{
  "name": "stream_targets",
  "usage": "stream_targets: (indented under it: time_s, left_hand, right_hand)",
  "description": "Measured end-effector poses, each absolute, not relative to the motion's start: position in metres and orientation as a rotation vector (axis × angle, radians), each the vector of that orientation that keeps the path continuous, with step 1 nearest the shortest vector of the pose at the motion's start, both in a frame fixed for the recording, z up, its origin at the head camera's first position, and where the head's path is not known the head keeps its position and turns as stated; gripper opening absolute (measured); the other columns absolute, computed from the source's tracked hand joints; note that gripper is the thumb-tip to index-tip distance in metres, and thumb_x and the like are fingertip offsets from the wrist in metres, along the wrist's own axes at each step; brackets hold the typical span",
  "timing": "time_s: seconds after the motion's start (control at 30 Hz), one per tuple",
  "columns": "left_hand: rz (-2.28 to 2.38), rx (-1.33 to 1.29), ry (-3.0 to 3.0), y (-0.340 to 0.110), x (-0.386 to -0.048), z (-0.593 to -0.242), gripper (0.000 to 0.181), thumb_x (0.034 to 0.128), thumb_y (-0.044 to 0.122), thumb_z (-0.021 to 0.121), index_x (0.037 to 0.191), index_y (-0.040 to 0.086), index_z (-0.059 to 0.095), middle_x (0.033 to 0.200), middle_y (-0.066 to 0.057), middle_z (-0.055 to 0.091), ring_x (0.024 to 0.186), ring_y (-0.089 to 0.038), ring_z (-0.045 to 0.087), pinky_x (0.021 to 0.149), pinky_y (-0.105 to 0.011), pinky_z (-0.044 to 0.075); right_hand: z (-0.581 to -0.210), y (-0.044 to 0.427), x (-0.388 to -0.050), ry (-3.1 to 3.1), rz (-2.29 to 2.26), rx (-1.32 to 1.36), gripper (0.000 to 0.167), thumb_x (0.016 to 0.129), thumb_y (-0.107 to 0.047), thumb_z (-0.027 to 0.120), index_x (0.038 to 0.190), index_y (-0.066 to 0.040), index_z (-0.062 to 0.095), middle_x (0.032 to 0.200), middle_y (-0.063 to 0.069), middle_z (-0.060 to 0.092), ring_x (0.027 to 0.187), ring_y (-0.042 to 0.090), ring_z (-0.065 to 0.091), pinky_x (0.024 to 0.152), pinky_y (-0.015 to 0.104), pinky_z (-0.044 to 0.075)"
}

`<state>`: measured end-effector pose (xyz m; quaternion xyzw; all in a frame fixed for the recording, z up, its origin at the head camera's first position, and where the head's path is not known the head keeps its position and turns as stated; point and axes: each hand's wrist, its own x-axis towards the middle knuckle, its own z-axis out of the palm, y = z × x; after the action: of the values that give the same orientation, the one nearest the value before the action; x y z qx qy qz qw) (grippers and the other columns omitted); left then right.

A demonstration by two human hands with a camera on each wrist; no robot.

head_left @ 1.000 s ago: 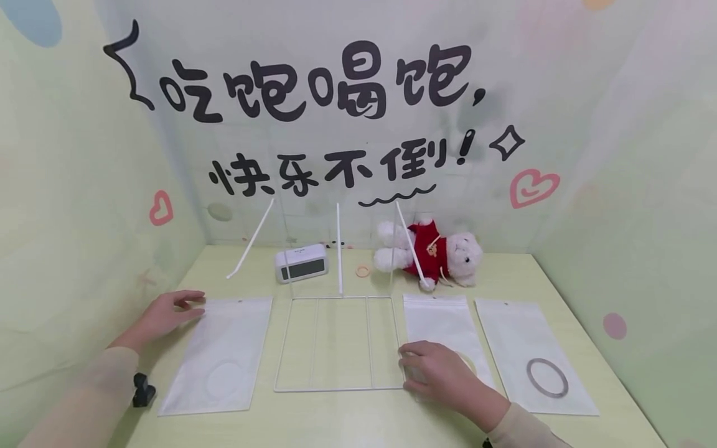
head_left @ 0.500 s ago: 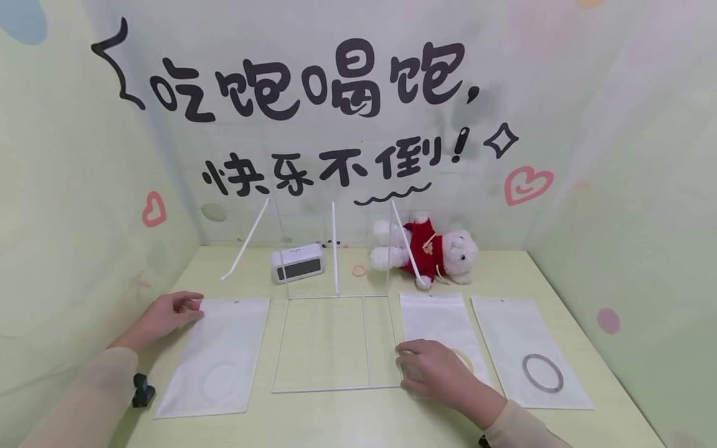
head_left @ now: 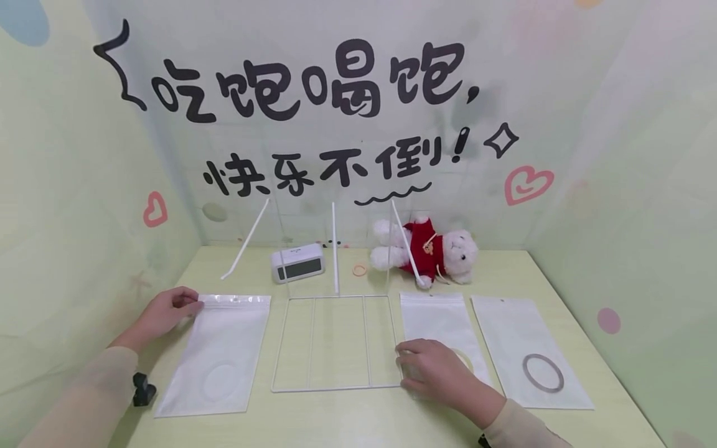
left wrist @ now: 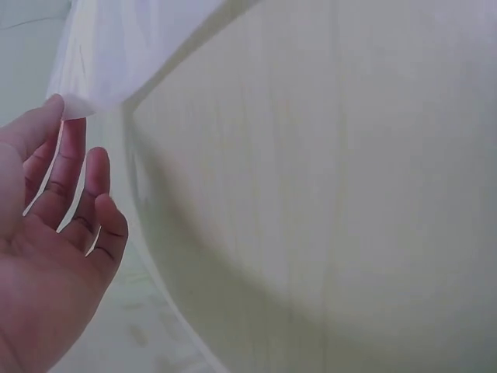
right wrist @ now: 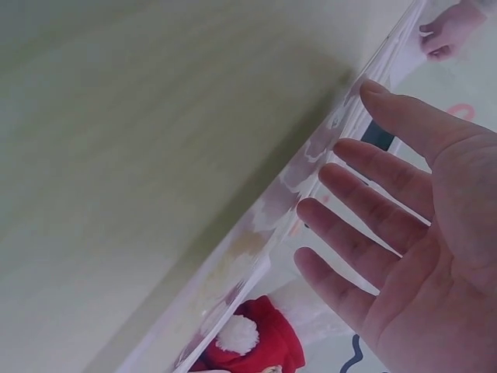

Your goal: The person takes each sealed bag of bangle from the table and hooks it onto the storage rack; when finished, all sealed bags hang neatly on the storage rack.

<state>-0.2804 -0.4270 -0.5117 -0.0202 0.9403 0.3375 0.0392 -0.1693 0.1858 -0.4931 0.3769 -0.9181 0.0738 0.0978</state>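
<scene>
My left hand (head_left: 166,313) pinches the upper left corner of a white zip bag (head_left: 224,348) between thumb and fingers. In the left wrist view, the bag's corner (left wrist: 81,105) hangs raised from the table. A pale ring (head_left: 221,382) shows at that bag's lower part; whether inside or on top, I cannot tell. My right hand (head_left: 439,376) lies over a second white bag (head_left: 434,317), beside the right edge of a white wire rack (head_left: 322,390). Its fingers are extended and apart in the right wrist view, holding nothing. The hand partly hides a yellowish ring (head_left: 462,359).
Three white rods (head_left: 336,249) rise behind the rack's base. Farther back are a white digital clock (head_left: 298,262), a small orange ring (head_left: 360,270) and a plush bear (head_left: 434,249) in red. At right lies a third white bag (head_left: 515,330) with a grey ring (head_left: 543,373).
The top edge of the left bag has tilted up in my left hand, and its shiny zip strip now shows. My right hand keeps its place. The head view has shifted slightly.
</scene>
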Motion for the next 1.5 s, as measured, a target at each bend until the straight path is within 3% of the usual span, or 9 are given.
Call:
stream_targets:
  time_s: [0.33,0.53,0.67,0.97,1.2,1.5]
  left_hand:
    - [1.12,-0.003,2.875,-0.42,-0.268,-0.5,0.048,0.102,0.046,0.062,0.122,0.002,0.062,0.107,-0.012,0.071,0.093,-0.018,0.064,0.073,-0.023,0.056]
    - [1.185,0.105,2.921,-0.417,-0.258,-0.488,0.038,0.1039,0.036,0.062,0.121,0.001,0.062,0.107,-0.014,0.07,0.085,-0.009,0.064,0.072,-0.027,0.059]
    - [1.223,0.176,2.957,-0.415,-0.25,-0.479,0.031,0.104,0.029,0.063,0.118,0.001,0.064,0.102,-0.013,0.07,0.081,-0.009,0.064,0.069,-0.028,0.059]
    - [1.198,0.198,3.038,-0.401,-0.234,-0.452,0.028,0.1037,0.031,0.063,0.116,0.006,0.065,0.098,-0.007,0.07,0.082,-0.019,0.065,0.067,-0.024,0.058]
    - [1.203,0.208,3.074,-0.391,-0.222,-0.43,0.027,0.103,0.027,0.065,0.118,0.004,0.066,0.097,-0.002,0.069,0.078,-0.006,0.063,0.065,-0.019,0.056]
    - [1.257,0.297,3.1,-0.378,-0.209,-0.409,0.021,0.1002,0.019,0.069,0.116,0.005,0.068,0.092,0.008,0.07,0.076,-0.004,0.065,0.064,-0.018,0.055]
  right_hand:
    - [-0.495,0.186,-0.168,-2.705,0.21,1.105,0.028,0.079,-0.032,0.085,0.102,-0.017,0.079,0.122,-0.001,0.073,0.111,0.021,0.07,0.094,0.042,0.058]
    - [-0.494,0.186,-0.168,-2.689,0.215,1.114,0.028,0.079,-0.031,0.085,0.103,-0.016,0.079,0.123,0.0,0.073,0.11,0.021,0.07,0.094,0.042,0.059]
    - [-0.494,0.185,-0.168,-2.702,0.212,1.109,0.028,0.08,-0.032,0.085,0.103,-0.016,0.079,0.123,0.0,0.073,0.112,0.021,0.07,0.095,0.042,0.058]
    - [-0.497,0.188,-0.17,-2.655,0.234,1.125,0.028,0.078,-0.03,0.086,0.101,-0.016,0.079,0.121,0.0,0.074,0.11,0.021,0.071,0.094,0.041,0.059]
    - [-0.496,0.189,-0.171,-2.634,0.248,1.153,0.027,0.078,-0.028,0.086,0.101,-0.015,0.079,0.12,0.001,0.074,0.108,0.021,0.071,0.09,0.041,0.06]
    - [-0.496,0.189,-0.171,-2.6,0.257,1.179,0.027,0.076,-0.028,0.087,0.099,-0.015,0.078,0.118,0.001,0.074,0.11,0.022,0.07,0.091,0.041,0.06]
